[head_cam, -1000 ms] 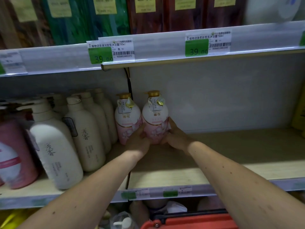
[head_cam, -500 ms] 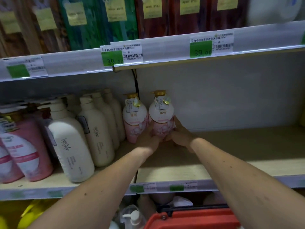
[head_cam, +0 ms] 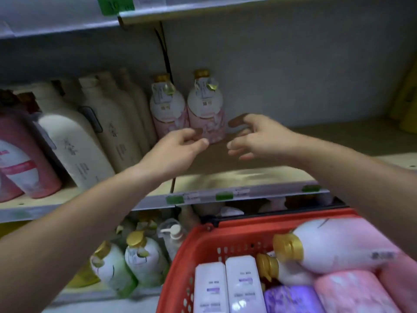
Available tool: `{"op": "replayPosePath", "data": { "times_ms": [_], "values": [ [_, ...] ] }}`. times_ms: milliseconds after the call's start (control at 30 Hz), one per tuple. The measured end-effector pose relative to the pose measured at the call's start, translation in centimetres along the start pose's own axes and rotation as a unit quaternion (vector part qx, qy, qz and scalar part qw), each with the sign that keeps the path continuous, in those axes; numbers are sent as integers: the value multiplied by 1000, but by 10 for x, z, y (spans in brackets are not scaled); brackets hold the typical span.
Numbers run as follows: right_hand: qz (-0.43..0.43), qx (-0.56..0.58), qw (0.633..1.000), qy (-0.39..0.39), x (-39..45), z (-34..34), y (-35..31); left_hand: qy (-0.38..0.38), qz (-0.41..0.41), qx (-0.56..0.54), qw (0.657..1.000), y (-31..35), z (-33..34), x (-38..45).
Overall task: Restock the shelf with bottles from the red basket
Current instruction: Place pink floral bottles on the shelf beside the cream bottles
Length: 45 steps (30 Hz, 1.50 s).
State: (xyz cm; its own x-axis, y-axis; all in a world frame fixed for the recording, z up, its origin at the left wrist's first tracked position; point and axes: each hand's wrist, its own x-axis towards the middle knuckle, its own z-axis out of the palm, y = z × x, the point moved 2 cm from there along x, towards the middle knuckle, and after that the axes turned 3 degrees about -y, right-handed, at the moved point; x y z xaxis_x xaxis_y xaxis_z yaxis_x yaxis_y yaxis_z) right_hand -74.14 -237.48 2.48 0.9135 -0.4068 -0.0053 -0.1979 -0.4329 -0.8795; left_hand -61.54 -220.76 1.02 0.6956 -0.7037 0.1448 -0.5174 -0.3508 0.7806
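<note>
Reaching toward the middle of the frame, my left hand point(head_cam: 180, 143) and my right hand point(head_cam: 255, 136) hang just in front of the two pink bottles, holding nothing; the fingers of both are loosely curled and relaxed, clear of the plastic as far as I can tell. The right pink bottle point(head_cam: 206, 109) stands upright at the back of the shelf point(head_cam: 282, 175), touching or nearly touching its twin, the left pink bottle point(head_cam: 169, 107). Both are rounded and smooth, white at the shoulder, pale pink with a flower print lower down, topped by gold caps and small hanging tags; the print on them is too blurred to read.

At the left of the frame stand tall cream bottles point(head_cam: 74, 143) with matte, sloped shoulders and dark brush-style characters I cannot read, then glossy pink bottles point(head_cam: 24, 159) at the far left edge. The shelf board looks like pale wood, with a grey edge strip carrying green price tags point(head_cam: 223, 196), also unreadable.

At the lower right, the red basket point(head_cam: 203, 242), hard plastic with slotted walls, holds a large pink bottle point(head_cam: 338, 242) lying on its side with a gold cap, two flat white bottles point(head_cam: 225, 288), and a purple one point(head_cam: 291, 299). Below the shelf at lower left stand green-and-white bottles point(head_cam: 128, 265) with gold caps.
</note>
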Motion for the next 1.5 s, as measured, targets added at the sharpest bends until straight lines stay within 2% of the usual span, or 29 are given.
{"op": "replayPosePath", "data": {
  "times_ms": [267, 433, 567, 767, 933, 1033, 1167, 1300, 1433, 1500],
  "values": [
    [-10, -89, 992, -88, -141, -17, 3, -136, 52, -19, 989, 26, 18, -120],
    [19, -96, 989, -110, -203, -19, 39, -195, 96, 34, 975, 19, 54, -164],
    [62, -109, 989, -77, -243, -32, 70, -236, 102, 1, 966, 18, 84, -176],
    [136, -93, 986, 9, -296, -48, 113, -288, 149, 49, 945, 23, 115, -179],
    [157, -195, 962, 106, -294, -76, 129, -194, 208, 172, 943, 28, 151, -141],
    [161, -248, 946, 131, -269, -91, 127, -204, 181, 221, 936, 30, 172, -114],
    [188, -301, 931, 87, -229, -102, 135, -281, 148, 251, 914, 39, 201, -95],
    [239, -331, 913, 9, -200, -112, 155, -290, 130, 277, 907, 40, 209, -79],
    [242, -219, 943, -64, -185, -116, 177, -258, 86, 190, 943, 25, 206, -74],
    [229, -199, 949, -84, -178, -113, 184, -232, 72, 147, 959, 19, 206, -75]
  ]
}}
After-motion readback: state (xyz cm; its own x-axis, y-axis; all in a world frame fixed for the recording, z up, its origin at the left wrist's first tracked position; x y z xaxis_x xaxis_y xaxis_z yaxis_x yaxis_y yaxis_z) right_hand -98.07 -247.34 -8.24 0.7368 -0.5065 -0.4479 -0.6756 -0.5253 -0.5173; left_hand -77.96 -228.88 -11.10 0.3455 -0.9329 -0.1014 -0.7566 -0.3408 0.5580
